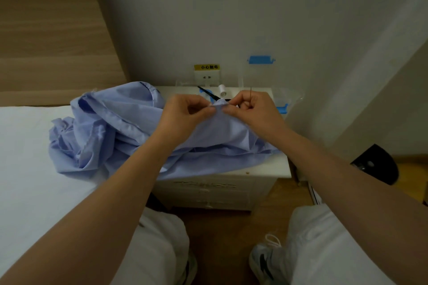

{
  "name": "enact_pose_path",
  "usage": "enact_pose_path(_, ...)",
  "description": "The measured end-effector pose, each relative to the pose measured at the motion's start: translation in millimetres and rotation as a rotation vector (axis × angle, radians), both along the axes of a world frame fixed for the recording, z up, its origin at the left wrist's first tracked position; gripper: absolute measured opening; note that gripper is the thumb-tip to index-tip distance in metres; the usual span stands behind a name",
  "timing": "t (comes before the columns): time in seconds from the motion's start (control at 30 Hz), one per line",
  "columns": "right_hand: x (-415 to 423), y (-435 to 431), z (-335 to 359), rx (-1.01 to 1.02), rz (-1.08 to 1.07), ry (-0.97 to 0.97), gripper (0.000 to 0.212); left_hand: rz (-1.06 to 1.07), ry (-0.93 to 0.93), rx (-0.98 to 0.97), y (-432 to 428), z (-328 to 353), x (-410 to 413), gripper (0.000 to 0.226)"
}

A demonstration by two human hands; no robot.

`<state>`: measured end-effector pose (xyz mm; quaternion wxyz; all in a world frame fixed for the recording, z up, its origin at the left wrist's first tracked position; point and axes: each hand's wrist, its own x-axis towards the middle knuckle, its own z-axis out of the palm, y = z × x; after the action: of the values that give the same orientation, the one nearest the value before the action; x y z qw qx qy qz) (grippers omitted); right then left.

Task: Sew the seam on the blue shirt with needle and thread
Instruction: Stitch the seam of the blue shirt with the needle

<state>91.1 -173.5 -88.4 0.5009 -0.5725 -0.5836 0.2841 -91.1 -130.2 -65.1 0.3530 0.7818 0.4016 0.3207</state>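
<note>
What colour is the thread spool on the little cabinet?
White; the thread spool shows best in the head view.

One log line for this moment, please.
left hand: pinches blue shirt fold | right hand: pinches fold, needle upright in fingers | thread spool, scissors: on nightstand

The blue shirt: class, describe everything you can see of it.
The blue shirt is pale blue, thin woven cloth by its look, crumpled in loose folds. It lies across the white bed and the white nightstand top. The left hand and right hand pinch one raised edge between them; the right also holds a needle upright.
</note>
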Motion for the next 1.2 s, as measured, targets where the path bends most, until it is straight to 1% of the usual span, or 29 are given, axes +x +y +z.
enact_pose_path(0.07, 0.1, 0.0, -1.5, -0.021, 0.024, 0.006, 0.015, 0.040, -0.005, 0.016, 1.4, -0.4, -1.4, 0.006)
enact_pose_path(0.2, 1.5, -0.2, -1.6, -0.028, 0.055, 0.016, 0.010, 0.045, 0.063, 0.091, 0.8, -1.3, 0.6, 0.008)
enact_pose_path(0.3, 1.5, -0.9, -0.2, -0.010, 0.062, 0.025, 0.012, 0.042, 0.105, 0.127, 2.1, -5.1, 1.4, 0.009)
enact_pose_path(0.37, 0.9, -1.2, -0.8, -0.007, 0.069, 0.012, 0.013, 0.021, 0.075, 0.086, 2.2, -6.1, 2.3, 0.008)
enact_pose_path(0.47, -0.3, 0.2, -1.7, -0.005, 0.066, -0.012, 0.015, -0.005, -0.037, 0.014, -2.9, -2.7, 5.5, 0.004)
enact_pose_path(0.53, -0.7, 1.1, -1.3, -0.005, 0.060, -0.009, 0.010, 0.007, -0.105, -0.011, -5.6, 0.3, 6.7, 0.008)
enact_pose_path(0.6, -0.2, 1.3, -1.0, -0.009, 0.056, -0.014, 0.006, 0.017, -0.127, -0.026, -5.6, 0.3, 7.0, 0.009)
enact_pose_path(0.73, -0.9, 0.0, -1.5, 0.031, 0.049, -0.025, 0.003, 0.033, -0.010, 0.072, -1.2, -5.3, 7.6, 0.009)
enact_pose_path(0.77, -1.0, -0.3, -1.4, 0.040, 0.045, -0.027, 0.005, 0.037, 0.011, 0.091, -0.7, -6.7, 7.9, 0.009)
enact_pose_path(0.83, -1.4, 0.0, -1.4, 0.054, 0.033, -0.046, 0.010, 0.057, 0.032, 0.128, -0.1, -8.5, 8.4, 0.008)
enact_pose_path(0.9, -1.4, 0.5, -1.5, 0.062, 0.026, -0.054, 0.009, 0.072, 0.028, 0.154, -1.4, -8.0, 9.1, 0.007)
enact_pose_path(0.97, -1.6, 0.8, -1.5, 0.063, 0.026, -0.044, 0.006, 0.068, -0.010, 0.127, -2.3, -7.2, 10.7, 0.004)
enact_pose_path(1.2, -1.2, 0.9, -0.7, 0.052, 0.020, -0.011, 0.006, 0.042, -0.221, -0.176, -9.8, -2.8, 14.3, 0.008)
